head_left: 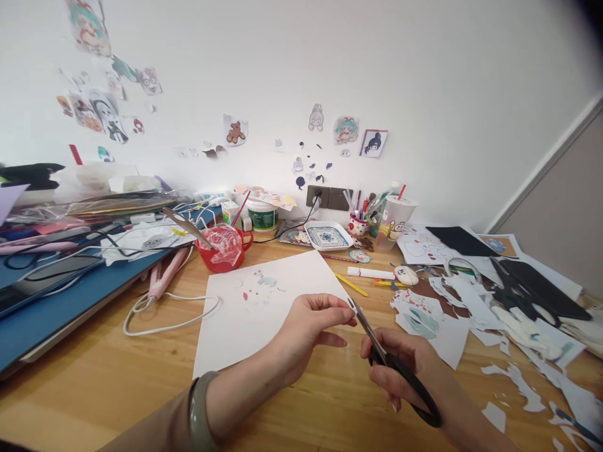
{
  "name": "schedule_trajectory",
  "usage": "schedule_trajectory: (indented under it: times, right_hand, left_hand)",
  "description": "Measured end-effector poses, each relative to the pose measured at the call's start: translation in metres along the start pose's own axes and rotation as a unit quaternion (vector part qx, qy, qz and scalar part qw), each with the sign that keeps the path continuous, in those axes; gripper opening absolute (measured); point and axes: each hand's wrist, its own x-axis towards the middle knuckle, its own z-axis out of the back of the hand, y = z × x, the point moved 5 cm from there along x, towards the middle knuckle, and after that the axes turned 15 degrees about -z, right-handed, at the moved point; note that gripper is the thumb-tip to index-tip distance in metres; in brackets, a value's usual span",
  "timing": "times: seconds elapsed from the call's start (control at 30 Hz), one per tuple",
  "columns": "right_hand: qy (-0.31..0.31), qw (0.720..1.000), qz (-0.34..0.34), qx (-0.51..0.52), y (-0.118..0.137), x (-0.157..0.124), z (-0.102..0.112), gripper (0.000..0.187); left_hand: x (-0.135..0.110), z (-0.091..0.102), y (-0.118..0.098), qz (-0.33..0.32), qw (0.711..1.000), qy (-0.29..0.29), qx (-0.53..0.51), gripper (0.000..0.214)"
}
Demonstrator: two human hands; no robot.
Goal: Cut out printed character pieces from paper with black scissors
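While our left hand [308, 326] pinches a tiny bit of white paper [351, 304] between finger and thumb, our right hand [414, 361] curls its fingers around the black scissors [379, 353]. The bit is by the scissors' tips, above the wooden table [325, 408].

Bright, soft light; dark blur at upper right.

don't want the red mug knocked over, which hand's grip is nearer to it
Left. The left grip is in front and to the right of the red mug; the right grip, around black scissors, is farther right.
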Motion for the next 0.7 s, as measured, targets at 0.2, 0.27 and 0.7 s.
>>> schedule_trajectory:
  times: [0.2, 0.27, 0.7]
  right_hand:
    - [0.004, 1.000, -0.004, 0.011, 0.0028, 0.0001, -0.0004, 0.013]
    - [0.008, 1.000, -0.004, 0.014, 0.0036, -0.0013, -0.0004, 0.014]
    - [0.006, 1.000, -0.016, 0.015, 0.0066, -0.0024, -0.0012, 0.020]
  left_hand:
    - [0.0003, 0.0002, 0.0002, 0.001, 1.000, 0.001, 0.002, 0.011]
    - [0.0007, 0.0000, 0.0000, -0.001, 1.000, 0.004, 0.002, 0.011]
    - [-0.0007, -0.0009, -0.0006, 0.007, 1.000, 0.015, 0.005, 0.011]
